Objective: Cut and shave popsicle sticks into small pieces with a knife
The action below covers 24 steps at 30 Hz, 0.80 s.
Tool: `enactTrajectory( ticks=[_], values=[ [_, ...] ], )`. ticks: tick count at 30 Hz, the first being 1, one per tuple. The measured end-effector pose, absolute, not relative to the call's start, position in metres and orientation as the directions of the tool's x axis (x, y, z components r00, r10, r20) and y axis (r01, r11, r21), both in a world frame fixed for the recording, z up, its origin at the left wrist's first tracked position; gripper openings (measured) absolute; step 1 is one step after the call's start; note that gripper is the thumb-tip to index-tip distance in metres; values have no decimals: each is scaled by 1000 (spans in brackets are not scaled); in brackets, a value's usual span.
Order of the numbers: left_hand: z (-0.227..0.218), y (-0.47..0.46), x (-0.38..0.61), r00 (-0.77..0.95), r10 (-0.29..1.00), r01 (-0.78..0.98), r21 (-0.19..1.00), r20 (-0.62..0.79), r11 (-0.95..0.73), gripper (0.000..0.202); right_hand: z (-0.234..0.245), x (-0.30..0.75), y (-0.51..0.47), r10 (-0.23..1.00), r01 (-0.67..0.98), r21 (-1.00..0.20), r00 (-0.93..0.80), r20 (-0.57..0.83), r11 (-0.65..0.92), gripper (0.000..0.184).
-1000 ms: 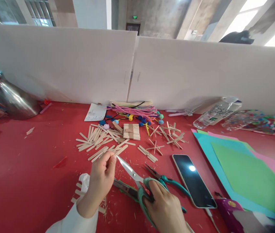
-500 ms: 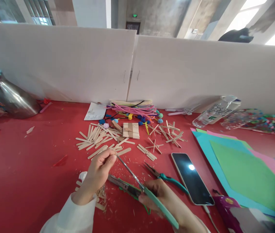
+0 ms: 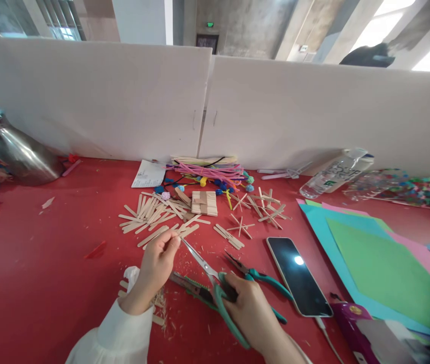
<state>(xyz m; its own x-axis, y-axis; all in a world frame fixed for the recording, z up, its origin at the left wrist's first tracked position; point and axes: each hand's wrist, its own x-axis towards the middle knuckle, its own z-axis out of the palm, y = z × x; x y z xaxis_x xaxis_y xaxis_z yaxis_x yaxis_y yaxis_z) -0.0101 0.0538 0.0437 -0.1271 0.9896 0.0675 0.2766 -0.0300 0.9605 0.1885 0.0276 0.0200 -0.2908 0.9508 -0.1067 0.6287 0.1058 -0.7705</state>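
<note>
My left hand [image 3: 161, 253] is closed in a pinch, with a thin wooden craft stick [image 3: 191, 231] poking out past its fingertips. My right hand [image 3: 247, 306] grips the handles of green-handled scissors [image 3: 201, 262]. Their metal blades point up and left, and the tips reach the left fingertips. I cannot tell whether the blades touch the stick. Under the scissors lies a dark tool with green edging [image 3: 192, 287], partly covered. Teal-handled needle-nose pliers [image 3: 264, 279] lie just beyond my right hand.
Loose craft sticks [image 3: 148, 215], a bundled pack [image 3: 209, 202] and star-shaped stick pieces [image 3: 240, 226] spread ahead. A phone [image 3: 300, 278] with a cable and coloured paper [image 3: 377, 253] lie right. A bottle [image 3: 336, 174] and steel jug [image 3: 25, 149] stand near the white partition [image 3: 104, 101].
The scissors have turned in my right hand, so their handle loops now show around the fingers. My left hand has shifted slightly up and left with the stick.
</note>
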Motion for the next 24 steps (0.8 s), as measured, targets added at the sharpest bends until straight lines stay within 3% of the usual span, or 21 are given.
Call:
enactTrajectory(
  ticks=[2, 4, 6, 9, 12, 15, 18, 20, 21, 24],
  values=[
    [44, 55, -11, -93, 994, 226, 973, 62, -39, 30, 26, 189, 33, 870, 475, -875, -389, -304, -93, 28],
    [43, 55, -13, -62, 997, 176, 984, 50, -38, 30, 31, 191, 38, 778, 375, -891, -467, -421, -256, 34],
    [43, 56, -16, -33, 998, 135, 990, 45, -40, 29, 35, 192, 40, 692, 312, -879, -542, -477, -361, 38],
    [43, 55, -20, 5, 999, 86, 995, 46, -46, 29, 37, 194, 40, 645, 211, -887, -620, -446, -410, 41],
    [43, 55, -21, 18, 998, 86, 994, 60, -61, 29, 35, 193, 39, 649, 234, -897, -624, -435, -376, 40],
    [42, 57, -20, -13, 997, 139, 987, 78, -76, 29, 30, 191, 36, 801, 392, -900, -467, -374, -192, 32],
    [38, 58, -17, -60, 996, 196, 979, 61, -48, 30, 20, 189, 29, 965, 671, -732, -253, -69, 123, 15],
    [35, 59, -16, -92, 995, 214, 977, 38, -17, 29, 15, 189, 25, 968, 775, -582, -216, 124, 247, 2],
    [33, 59, -15, -106, 994, 211, 978, 27, -4, 29, 13, 188, 23, 961, 797, -537, -208, 184, 275, 5],
    [28, 60, -17, -113, 994, 148, 989, -1, 17, 27, 15, 187, 24, 969, 789, -562, -204, 140, 247, 4]
  ],
)
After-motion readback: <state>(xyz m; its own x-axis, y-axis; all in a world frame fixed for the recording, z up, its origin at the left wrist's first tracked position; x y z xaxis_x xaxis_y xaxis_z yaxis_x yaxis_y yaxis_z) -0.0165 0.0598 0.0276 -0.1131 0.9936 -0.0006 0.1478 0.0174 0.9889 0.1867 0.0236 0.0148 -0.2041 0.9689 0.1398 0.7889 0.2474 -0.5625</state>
